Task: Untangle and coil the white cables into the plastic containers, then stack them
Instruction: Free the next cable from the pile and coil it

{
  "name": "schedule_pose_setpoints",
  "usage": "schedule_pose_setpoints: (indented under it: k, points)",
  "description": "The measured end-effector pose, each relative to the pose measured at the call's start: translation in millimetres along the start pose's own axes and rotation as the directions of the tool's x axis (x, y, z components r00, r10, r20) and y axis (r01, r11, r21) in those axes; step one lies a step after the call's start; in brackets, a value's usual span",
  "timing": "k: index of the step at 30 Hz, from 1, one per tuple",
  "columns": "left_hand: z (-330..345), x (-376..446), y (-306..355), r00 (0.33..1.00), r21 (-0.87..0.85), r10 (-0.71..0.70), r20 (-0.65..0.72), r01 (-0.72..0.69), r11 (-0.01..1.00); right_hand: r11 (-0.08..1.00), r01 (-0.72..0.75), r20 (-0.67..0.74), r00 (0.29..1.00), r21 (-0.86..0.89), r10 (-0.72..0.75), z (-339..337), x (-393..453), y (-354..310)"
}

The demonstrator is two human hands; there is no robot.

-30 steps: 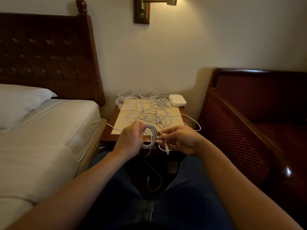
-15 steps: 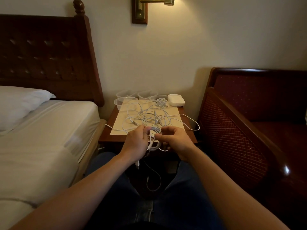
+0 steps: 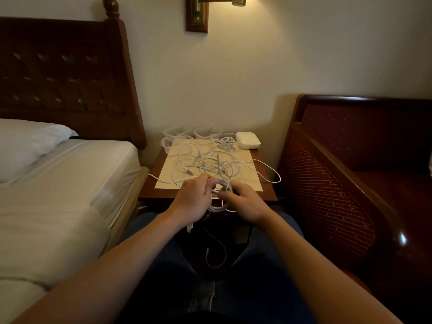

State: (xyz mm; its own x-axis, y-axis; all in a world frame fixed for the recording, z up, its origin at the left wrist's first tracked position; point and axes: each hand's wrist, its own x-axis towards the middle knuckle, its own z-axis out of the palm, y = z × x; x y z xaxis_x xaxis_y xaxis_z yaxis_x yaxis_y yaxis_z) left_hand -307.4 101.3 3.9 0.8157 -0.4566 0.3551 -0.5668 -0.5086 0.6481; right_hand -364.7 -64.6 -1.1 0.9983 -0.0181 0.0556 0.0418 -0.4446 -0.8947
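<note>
A tangle of white cables [image 3: 210, 163] lies on a cream mat on the small wooden nightstand [image 3: 266, 195]. At its near edge my left hand [image 3: 192, 198] grips a small coil of white cable [image 3: 222, 195], fingers curled round its top. My right hand [image 3: 245, 202] pinches the coil's right side. A loose cable end [image 3: 216, 253] hangs down between my knees. Several clear plastic containers [image 3: 177, 132] stand along the back of the nightstand; one [image 3: 225, 140] holds a coiled cable. A closed white container [image 3: 247, 140] sits at the back right.
A bed with white sheets [image 3: 58, 195] and a pillow [image 3: 25, 143] is on the left, with a dark wooden headboard. A dark red wooden settee [image 3: 350, 171] stands on the right. A brass wall lamp [image 3: 210, 10] hangs above.
My hands have come closer together at the nightstand's near edge and the coil has tightened between them. My right hand has moved from holding the plug end to pinching the coil.
</note>
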Motion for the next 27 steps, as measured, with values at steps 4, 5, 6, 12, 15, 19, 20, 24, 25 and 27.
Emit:
schedule_pose_setpoints:
  k: [4,5,6,12,15,19,20,24,25,27]
  points:
    - [-13,7,-11,0.993,-0.044,-0.108,-0.041,0.106,0.993,0.927,-0.075,0.054,0.997,0.368,0.059,-8,-10,14]
    - [-15,9,-11,0.993,-0.048,-0.115,-0.032,0.113,0.992,0.924,-0.075,0.078,0.996,0.376,0.049,-8,-10,18]
    - [-15,11,-11,0.993,-0.051,-0.118,-0.027,0.116,0.992,0.937,-0.061,0.084,0.996,0.343,0.034,-7,-10,20]
    - [-4,13,-10,0.985,-0.060,-0.157,-0.066,0.154,0.986,0.997,-0.027,0.236,0.972,0.066,0.011,-10,-7,5]
    - [-1,10,-11,0.994,0.020,-0.093,-0.058,0.094,0.995,0.968,-0.149,0.267,0.959,0.202,0.092,-11,-5,4]
    - [-7,10,-11,1.000,0.081,0.005,-0.017,-0.003,0.997,0.966,-0.112,0.225,0.973,0.234,0.059,-10,-6,10]
    - [-8,9,-12,0.999,0.103,0.038,0.004,-0.038,0.994,0.972,-0.083,0.199,0.979,0.221,0.038,-10,-7,11]
    - [-8,9,-12,0.989,0.144,0.150,0.009,-0.149,0.978,0.884,-0.105,0.108,0.992,0.455,0.062,-4,-7,10]
    - [-9,11,-13,0.987,0.151,0.162,0.005,-0.160,0.975,0.853,-0.105,0.118,0.992,0.511,0.052,-3,-7,8]
    - [-12,13,-14,0.984,0.165,0.179,0.009,-0.178,0.970,0.826,-0.084,0.127,0.992,0.557,0.015,-3,-7,3]
